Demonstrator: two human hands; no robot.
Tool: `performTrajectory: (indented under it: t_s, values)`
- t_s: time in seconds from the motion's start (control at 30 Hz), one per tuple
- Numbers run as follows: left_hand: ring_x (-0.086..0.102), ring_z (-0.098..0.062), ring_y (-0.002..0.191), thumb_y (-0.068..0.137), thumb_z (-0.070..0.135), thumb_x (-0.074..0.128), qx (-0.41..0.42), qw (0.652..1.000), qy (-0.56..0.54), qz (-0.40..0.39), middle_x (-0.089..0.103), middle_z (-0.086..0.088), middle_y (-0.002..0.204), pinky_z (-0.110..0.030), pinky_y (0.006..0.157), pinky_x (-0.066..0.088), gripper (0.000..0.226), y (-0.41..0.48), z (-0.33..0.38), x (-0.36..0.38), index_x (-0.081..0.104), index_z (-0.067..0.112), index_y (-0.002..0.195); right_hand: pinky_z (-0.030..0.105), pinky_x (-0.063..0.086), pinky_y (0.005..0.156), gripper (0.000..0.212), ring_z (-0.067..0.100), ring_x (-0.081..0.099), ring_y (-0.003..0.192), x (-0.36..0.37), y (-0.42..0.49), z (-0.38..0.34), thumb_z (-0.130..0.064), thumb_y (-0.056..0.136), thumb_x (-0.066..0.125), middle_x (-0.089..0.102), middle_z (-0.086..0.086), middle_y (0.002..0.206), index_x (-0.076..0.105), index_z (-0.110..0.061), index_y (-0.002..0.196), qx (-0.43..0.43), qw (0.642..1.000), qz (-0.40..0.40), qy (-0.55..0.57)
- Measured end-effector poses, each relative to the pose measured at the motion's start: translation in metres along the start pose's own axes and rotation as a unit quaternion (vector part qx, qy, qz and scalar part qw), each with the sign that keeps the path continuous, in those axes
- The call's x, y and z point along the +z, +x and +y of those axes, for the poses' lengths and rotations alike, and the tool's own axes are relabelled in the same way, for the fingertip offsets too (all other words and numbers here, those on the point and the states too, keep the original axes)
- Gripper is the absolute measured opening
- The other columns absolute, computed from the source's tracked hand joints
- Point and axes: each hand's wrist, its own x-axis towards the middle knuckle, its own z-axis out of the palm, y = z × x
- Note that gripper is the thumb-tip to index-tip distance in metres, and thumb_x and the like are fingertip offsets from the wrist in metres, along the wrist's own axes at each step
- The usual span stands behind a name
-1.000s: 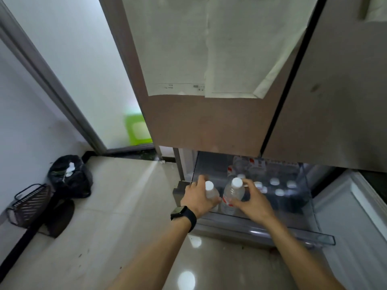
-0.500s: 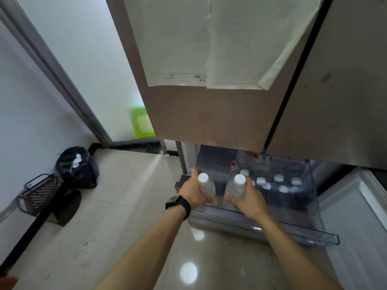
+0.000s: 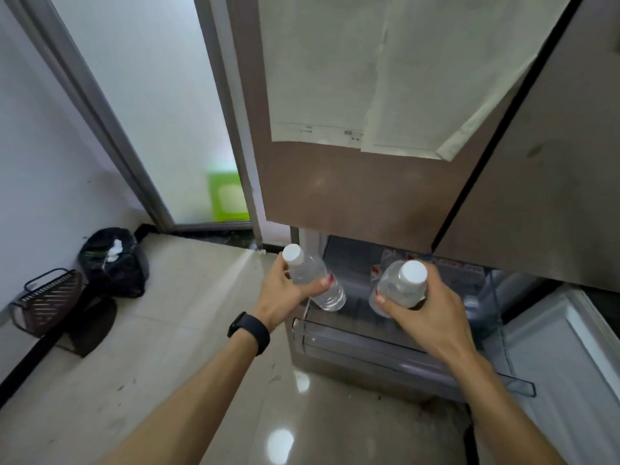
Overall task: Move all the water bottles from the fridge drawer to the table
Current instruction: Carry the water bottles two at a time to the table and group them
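My left hand (image 3: 285,293) grips a clear water bottle (image 3: 313,276) with a white cap, tilted with the cap pointing up and left, held over the left end of the open fridge drawer (image 3: 385,344). My right hand (image 3: 432,307) holds a second clear water bottle (image 3: 401,286), cap toward me, above the drawer's middle. More bottles with red labels (image 3: 466,268) show dimly at the drawer's back, partly hidden under the fridge door. The table is out of view.
The brown fridge doors (image 3: 352,182) with taped papers hang directly above the drawer. A black rubbish bag (image 3: 112,263) and a dark wire basket (image 3: 47,300) sit by the left wall. The open white lower door (image 3: 567,357) stands at right. Glossy tiled floor lies below.
Both hands have lifted their bottles up and out of the drawer toward me; the left bottle has tilted over. The view has shifted closer to the fridge.
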Motion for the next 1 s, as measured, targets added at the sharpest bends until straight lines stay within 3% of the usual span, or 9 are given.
performTrajectory:
  t_s: [0.13, 0.3, 0.47, 0.73, 1.0]
  values:
    - [0.060, 0.003, 0.101, 0.069, 0.029, 0.094, 0.037, 0.998, 0.042, 0.037, 0.065, 0.015, 0.115, -0.008, 0.075, 0.050, 0.065, -0.034, 0.012, -0.053, 0.057, 0.028, 0.122, 0.034, 0.051, 0.077, 0.064, 0.013, 0.057, 0.095, 0.012, 0.005, -0.057, -0.062, 0.069, 0.077, 0.058, -0.020, 0.109, 0.042, -0.047, 0.120, -0.105, 0.989, -0.072, -0.080]
    - [0.056, -0.016, 0.108, 0.067, 0.044, 0.089, 0.026, 0.981, 0.158, 0.112, 0.060, 0.005, 0.117, -0.033, 0.094, 0.049, 0.071, -0.088, -0.013, -0.134, 0.055, 0.034, 0.129, 0.036, 0.051, 0.079, 0.061, 0.013, 0.056, 0.093, 0.078, 0.002, -0.128, -0.056, 0.073, 0.076, 0.056, -0.017, 0.108, 0.041, -0.044, 0.122, -0.216, 0.950, -0.191, -0.123]
    - [0.049, -0.022, 0.103, 0.071, 0.037, 0.084, -0.058, 0.956, 0.198, 0.208, 0.052, -0.001, 0.111, -0.032, 0.084, 0.044, 0.065, -0.165, -0.067, -0.218, 0.051, 0.033, 0.127, 0.037, 0.048, 0.087, 0.068, 0.019, 0.056, 0.109, 0.191, -0.032, -0.180, -0.047, 0.071, 0.077, 0.056, -0.010, 0.128, 0.042, -0.041, 0.129, -0.297, 0.890, -0.306, -0.162]
    - [0.051, -0.022, 0.107, 0.072, 0.037, 0.083, -0.164, 0.911, 0.188, 0.328, 0.053, -0.002, 0.116, -0.032, 0.085, 0.042, 0.064, -0.315, -0.161, -0.345, 0.049, 0.035, 0.127, 0.037, 0.049, 0.079, 0.062, 0.017, 0.058, 0.104, 0.357, -0.154, -0.263, -0.057, 0.069, 0.074, 0.056, -0.019, 0.121, 0.043, -0.047, 0.122, -0.372, 0.795, -0.435, -0.201]
    - [0.053, -0.021, 0.107, 0.072, 0.033, 0.084, -0.223, 0.863, 0.158, 0.424, 0.055, -0.001, 0.115, -0.036, 0.090, 0.047, 0.057, -0.453, -0.218, -0.458, 0.054, 0.031, 0.121, 0.031, 0.049, 0.074, 0.052, 0.012, 0.060, 0.093, 0.465, -0.281, -0.344, -0.050, 0.063, 0.082, 0.064, -0.016, 0.102, 0.056, -0.038, 0.107, -0.363, 0.762, -0.522, -0.118]
